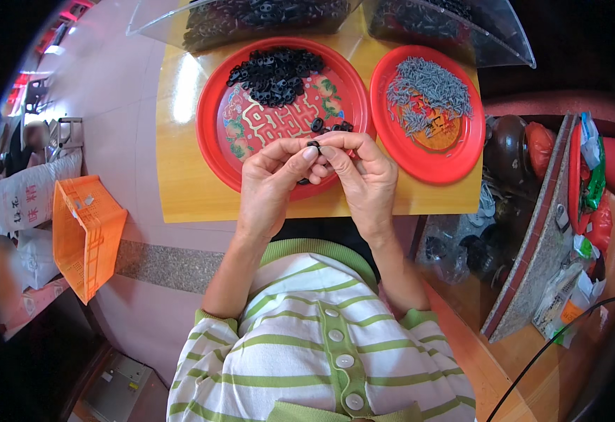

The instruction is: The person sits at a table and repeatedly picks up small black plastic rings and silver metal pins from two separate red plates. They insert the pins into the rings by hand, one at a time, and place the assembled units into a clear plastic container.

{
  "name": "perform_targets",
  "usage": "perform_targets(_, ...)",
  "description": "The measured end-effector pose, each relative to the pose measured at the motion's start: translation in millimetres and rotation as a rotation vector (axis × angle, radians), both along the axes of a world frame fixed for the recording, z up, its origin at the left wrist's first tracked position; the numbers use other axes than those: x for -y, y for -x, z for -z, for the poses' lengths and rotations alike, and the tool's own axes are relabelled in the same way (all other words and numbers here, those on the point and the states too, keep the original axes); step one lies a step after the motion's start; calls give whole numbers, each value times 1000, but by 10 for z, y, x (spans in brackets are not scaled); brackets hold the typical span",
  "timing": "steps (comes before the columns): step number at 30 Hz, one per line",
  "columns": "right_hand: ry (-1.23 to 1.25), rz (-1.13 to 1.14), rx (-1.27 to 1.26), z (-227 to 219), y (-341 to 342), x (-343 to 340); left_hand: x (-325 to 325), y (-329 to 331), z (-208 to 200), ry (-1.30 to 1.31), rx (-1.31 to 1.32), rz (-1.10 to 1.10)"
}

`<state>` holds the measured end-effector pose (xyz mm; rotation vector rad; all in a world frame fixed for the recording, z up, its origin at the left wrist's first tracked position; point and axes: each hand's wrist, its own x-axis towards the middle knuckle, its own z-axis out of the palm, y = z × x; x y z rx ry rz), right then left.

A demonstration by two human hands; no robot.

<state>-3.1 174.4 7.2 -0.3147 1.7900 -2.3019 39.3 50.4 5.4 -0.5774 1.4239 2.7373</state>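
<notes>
A small black plastic piece [313, 145] is pinched between the thumb and forefinger of my left hand [269, 179], over the near edge of a large red tray [206, 116]. My right hand [369, 184] meets it from the other side, its fingers closed and thumb tip against or right beside the piece. Anything else between the right fingers is hidden. Similar black pieces [276, 76] lie heaped at the tray's far side, with several loose ones [332, 128] just beyond my fingers. On the right, a smaller red plate [459, 169] bears a pile of small grey screws or pins [430, 91].
Two clear bins, one at the back left [265, 21] and one at the back right [420, 28], hold dark parts on the yellow table [181, 190]. An orange crate [89, 232] and white sacks [36, 186] stand to the left. Cluttered shelving [533, 232] is at the right.
</notes>
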Motion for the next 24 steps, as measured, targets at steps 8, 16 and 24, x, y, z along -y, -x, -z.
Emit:
perform_targets(8, -61, -134, 107, 78, 8, -101, 100, -102, 85, 1, 60, -3)
perform_targets(16, -862, -162, -795, 108, 630, -130, 169, -115, 38, 86, 79, -15)
perform_targets(24, -1115, -311, -739, -9, 638, 10, 171, -89, 44, 96, 84, -34)
